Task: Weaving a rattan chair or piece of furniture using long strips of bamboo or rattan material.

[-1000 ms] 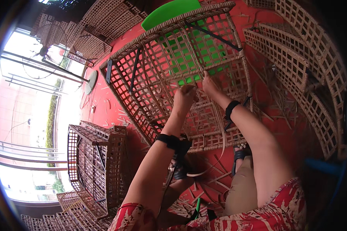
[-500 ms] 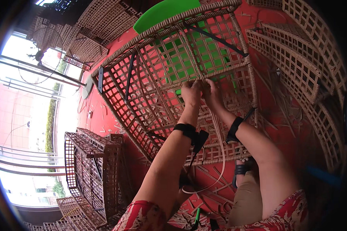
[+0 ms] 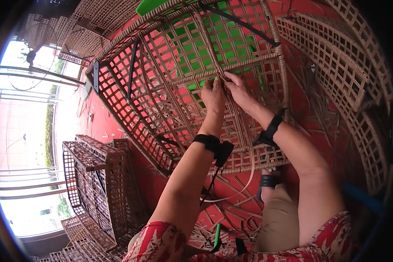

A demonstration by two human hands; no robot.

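Note:
A large woven wicker panel (image 3: pixel 163 81) with a wrapped rim and open lattice lies tilted before me. My left hand (image 3: pixel 213 97) is closed at the lattice, just below the middle crossbar; what its fingers pinch is hidden. Beside it, my right hand (image 3: pixel 242 92) has thumb and fingers pressed together at the meeting of the crossbar and the upright rib, on a wicker strip. A long pale strip (image 3: pixel 252 168) trails from beneath the hands down past the panel's lower rim and curves over the floor. Dark flat metal braces (image 3: pixel 132 70) cross the panel's corners.
A green plastic chair (image 3: pixel 196 54) stands behind the lattice. More woven panels lean at the right (image 3: pixel 332 65) and left (image 3: pixel 98 187). Cut strips litter the red floor (image 3: pixel 238 185). A green-handled tool (image 3: pixel 217 236) lies near my sandalled foot (image 3: pixel 268 181).
The panel appears shifted up and left in view. My left hand has dropped slightly below the crossbar, while my right hand has turned, its fingers reaching up to the joint.

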